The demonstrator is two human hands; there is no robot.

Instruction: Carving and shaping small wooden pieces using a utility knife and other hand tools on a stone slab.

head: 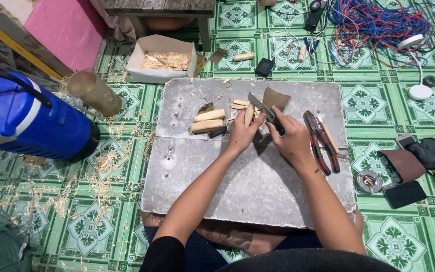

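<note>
A pale wooden peg was being whittled with a knife on a grey metal sheet.

Near the sheet's [217, 191] far edge, two short pale wooden cylinders [208, 121] lay side by side, long axes roughly parallel to that edge, apparently set within reach. Just right of them, the left hand [243, 132] was closed around the pale wooden peg [249, 114], held near the middle of the far half with its long axis pointing away towards the far edge, seemingly braced for cutting. The right hand [289, 136] was gripped on a dark-handled knife [262, 108], blade angled up-left beside the peg. Red-handled pliers [320, 141] lay towards the right edge, handles towards the near edge.
</note>
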